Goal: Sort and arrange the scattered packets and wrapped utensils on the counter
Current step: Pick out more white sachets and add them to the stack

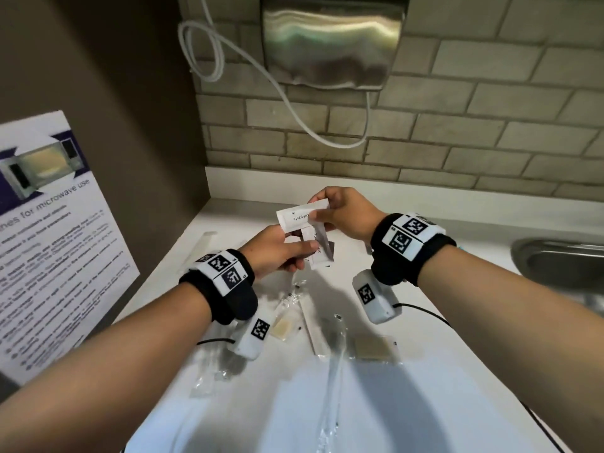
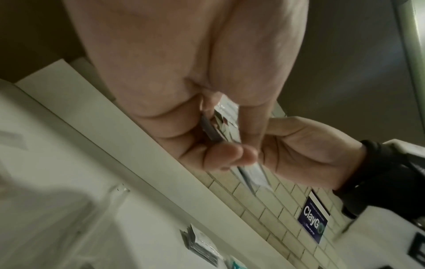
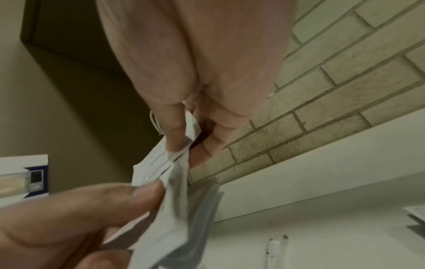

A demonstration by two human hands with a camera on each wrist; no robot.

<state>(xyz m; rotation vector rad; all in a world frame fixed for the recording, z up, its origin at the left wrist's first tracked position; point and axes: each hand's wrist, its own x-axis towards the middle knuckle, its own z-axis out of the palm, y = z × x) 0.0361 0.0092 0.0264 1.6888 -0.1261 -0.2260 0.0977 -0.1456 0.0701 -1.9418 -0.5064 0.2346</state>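
Both hands hold small white toothpaste packets above the white counter (image 1: 408, 371). My right hand (image 1: 340, 212) pinches the top packet (image 1: 299, 216), which lies flat and crosswise. My left hand (image 1: 281, 251) pinches a bunch of packets (image 1: 318, 251) hanging below it. In the right wrist view the right thumb and fingers clamp the white packets (image 3: 174, 183), and the left fingers (image 3: 128, 196) touch them from below. In the left wrist view the packets' edges (image 2: 220, 123) show between the left fingers. Clear-wrapped utensils (image 1: 333, 371) and flat sachets (image 1: 372, 349) lie scattered on the counter below.
A steel sink (image 1: 562, 259) sits at the right. A brick-tiled wall (image 1: 457, 138) with a steel dispenser (image 1: 330, 40) and a white cable (image 1: 287, 96) stands behind. A brown side panel carries a microwave notice (image 1: 49, 240) on the left. A long clear wrapper (image 1: 204, 243) lies near it.
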